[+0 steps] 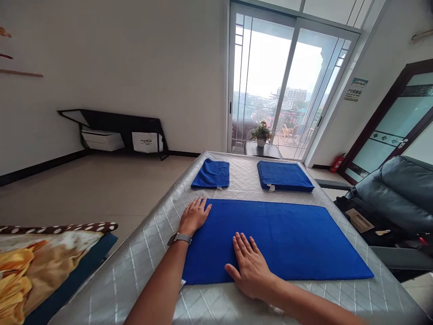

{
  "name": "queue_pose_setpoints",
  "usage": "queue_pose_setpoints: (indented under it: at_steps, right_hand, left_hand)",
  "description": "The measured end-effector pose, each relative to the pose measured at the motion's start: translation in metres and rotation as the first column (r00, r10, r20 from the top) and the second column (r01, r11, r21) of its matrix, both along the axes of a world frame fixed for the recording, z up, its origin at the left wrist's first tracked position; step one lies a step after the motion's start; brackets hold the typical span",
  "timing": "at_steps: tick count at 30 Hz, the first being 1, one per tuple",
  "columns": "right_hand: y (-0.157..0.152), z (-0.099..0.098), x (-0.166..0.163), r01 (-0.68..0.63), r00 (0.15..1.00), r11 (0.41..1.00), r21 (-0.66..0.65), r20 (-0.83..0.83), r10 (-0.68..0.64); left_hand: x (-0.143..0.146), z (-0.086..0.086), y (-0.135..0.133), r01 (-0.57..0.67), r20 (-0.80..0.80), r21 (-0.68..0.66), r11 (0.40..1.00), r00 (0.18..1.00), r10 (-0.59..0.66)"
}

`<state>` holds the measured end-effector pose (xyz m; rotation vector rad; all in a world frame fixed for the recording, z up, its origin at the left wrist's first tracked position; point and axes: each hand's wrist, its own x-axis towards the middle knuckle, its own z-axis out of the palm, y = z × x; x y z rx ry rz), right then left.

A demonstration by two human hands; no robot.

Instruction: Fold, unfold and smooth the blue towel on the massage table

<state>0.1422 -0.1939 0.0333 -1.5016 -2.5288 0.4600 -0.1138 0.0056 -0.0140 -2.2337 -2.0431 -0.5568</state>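
A blue towel (287, 239) lies spread flat on the silver quilted table cover (152, 257). My left hand (195, 215) rests palm down at the towel's far left corner, fingers stretched out. Near the front edge, left of the middle, my right hand (250, 266) lies flat on the cloth with its fingers spread. Beyond the towel sit a single folded blue cloth (212, 174) on the left and a neat stack of folded blue towels (284, 175) on the right, each showing a white tag.
A potted plant (261, 133) stands on a chair behind the table's far end, before the sliding glass door (264, 81). A dark leather armchair (399, 194) flanks the right side. Patterned bedding (50, 266) is at lower left; a black rack (122, 124) stands by the wall.
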Motion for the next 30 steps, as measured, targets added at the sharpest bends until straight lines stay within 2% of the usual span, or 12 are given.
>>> queue_pose_setpoints:
  at_steps: [6,12,17,20,25,30]
  right_hand:
    - [-0.007,-0.002,0.084,0.255,0.956,0.967,0.005,0.146,-0.253]
    - [-0.01,-0.024,0.189,0.54,0.805,0.834,0.11,0.223,-0.55]
    - [-0.018,-0.047,0.283,0.648,0.682,0.728,0.224,0.256,-0.685]
    - [-0.023,-0.052,0.328,0.671,0.65,0.699,0.247,0.257,-0.715]
    - [-0.026,-0.059,0.358,0.719,0.594,0.638,0.277,0.232,-0.77]
    - [-0.026,-0.07,0.362,0.701,0.613,0.649,0.295,0.216,-0.76]
  left_hand:
    - [0.0,0.001,-0.001,0.003,-0.026,-0.019,1.0,1.0,-0.003]
    - [0.0,0.002,-0.002,0.001,-0.045,-0.019,1.0,0.999,-0.002]
    - [-0.001,0.001,-0.001,-0.011,-0.083,-0.046,0.999,0.997,0.007]
    - [-0.003,-0.001,0.001,-0.009,-0.091,-0.047,0.999,0.996,0.004]
    - [-0.008,-0.01,0.007,0.013,-0.093,-0.026,1.0,0.996,-0.016]
    - [-0.011,-0.014,0.009,0.018,-0.12,-0.012,1.0,0.993,-0.02]
